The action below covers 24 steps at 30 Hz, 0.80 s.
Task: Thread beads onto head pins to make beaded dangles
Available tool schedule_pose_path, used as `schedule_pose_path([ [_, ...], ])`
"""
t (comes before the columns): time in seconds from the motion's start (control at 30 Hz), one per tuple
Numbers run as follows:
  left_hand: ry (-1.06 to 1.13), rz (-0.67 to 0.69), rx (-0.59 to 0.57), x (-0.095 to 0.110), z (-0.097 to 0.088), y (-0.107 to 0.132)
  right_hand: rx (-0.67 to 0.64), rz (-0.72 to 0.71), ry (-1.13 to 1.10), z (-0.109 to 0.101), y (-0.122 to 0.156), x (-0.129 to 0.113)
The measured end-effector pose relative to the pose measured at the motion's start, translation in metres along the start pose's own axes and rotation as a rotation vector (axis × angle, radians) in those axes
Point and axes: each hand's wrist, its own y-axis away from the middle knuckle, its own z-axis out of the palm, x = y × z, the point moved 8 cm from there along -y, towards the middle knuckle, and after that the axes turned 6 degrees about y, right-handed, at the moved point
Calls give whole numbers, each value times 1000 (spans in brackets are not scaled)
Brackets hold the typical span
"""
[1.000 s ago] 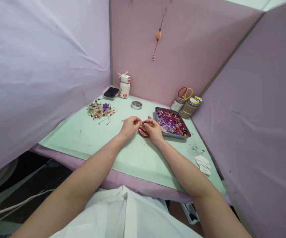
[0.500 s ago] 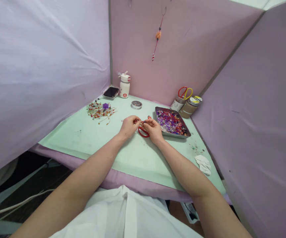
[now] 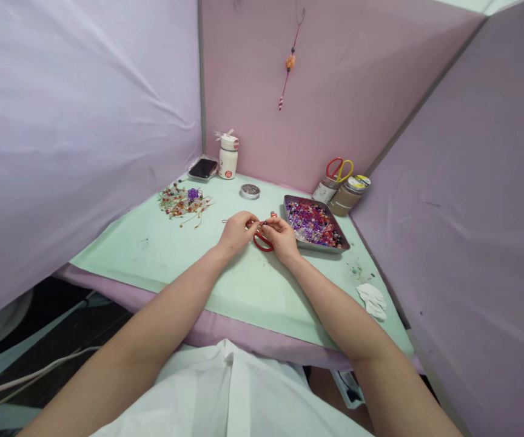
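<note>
Above the middle of the table, my left hand pinches a thin red cord, whose small loop sticks out to the left of that hand. Close against it, the fingertips of my right hand are closed on a small dark bead. How bead and cord meet is too small to make out. Red-handled scissors lie on the table beneath the fingers, partly covered by them. Right of my right hand stands a metal tray of purple, red and dark beads.
A pile of beaded strands lies at left. Behind are a phone, a white bottle, a small round tin, a can holding scissors and a jar. A crumpled white cloth lies at right. A beaded string hangs on the back wall.
The fingertips have shifted very slightly around the small dark bead. Both hands keep their place, and everything else stays where it was.
</note>
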Motion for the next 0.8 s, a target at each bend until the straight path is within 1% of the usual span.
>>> schedule_pose_path([
  [0.43, -42, 3, 0, 4, -2, 0, 15, 18, -57, -3, -3, 4],
  [0.8, -50, 10, -20, 5, 0, 1, 3, -4, -15, -1, -1, 2],
])
